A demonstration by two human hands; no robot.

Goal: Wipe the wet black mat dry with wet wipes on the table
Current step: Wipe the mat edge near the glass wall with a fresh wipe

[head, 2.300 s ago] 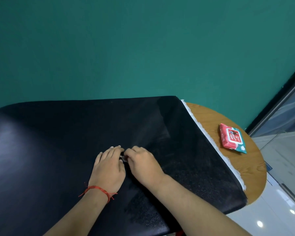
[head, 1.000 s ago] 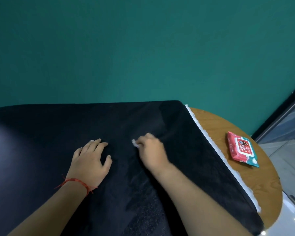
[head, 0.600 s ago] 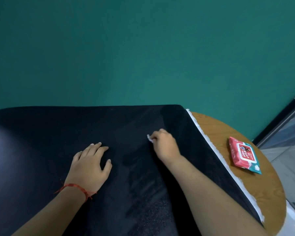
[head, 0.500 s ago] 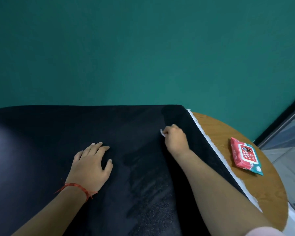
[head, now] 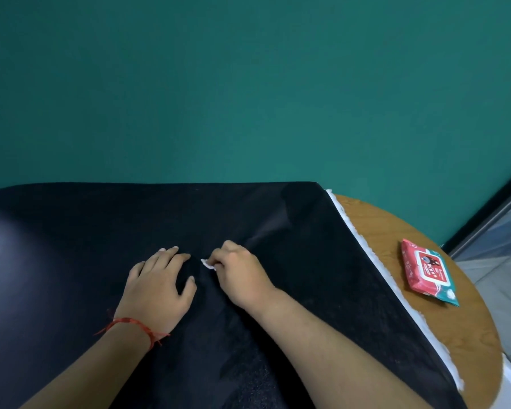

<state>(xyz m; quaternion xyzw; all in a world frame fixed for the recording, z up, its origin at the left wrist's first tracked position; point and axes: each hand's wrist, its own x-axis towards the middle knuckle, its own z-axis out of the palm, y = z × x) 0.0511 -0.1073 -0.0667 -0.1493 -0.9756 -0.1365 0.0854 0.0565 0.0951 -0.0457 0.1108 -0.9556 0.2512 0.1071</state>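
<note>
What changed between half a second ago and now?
The right hand, pinching the white wipe, swept back left across the black mat, from near its right edge to beside the left hand. Nothing taken or let go. Left hand stayed flat; the wipe pack stayed on the table.

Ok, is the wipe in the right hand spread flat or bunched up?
Bunched up. Only a white wad of the wipe shows, pinched in the curled fingers of the right hand on the black mat.
</note>
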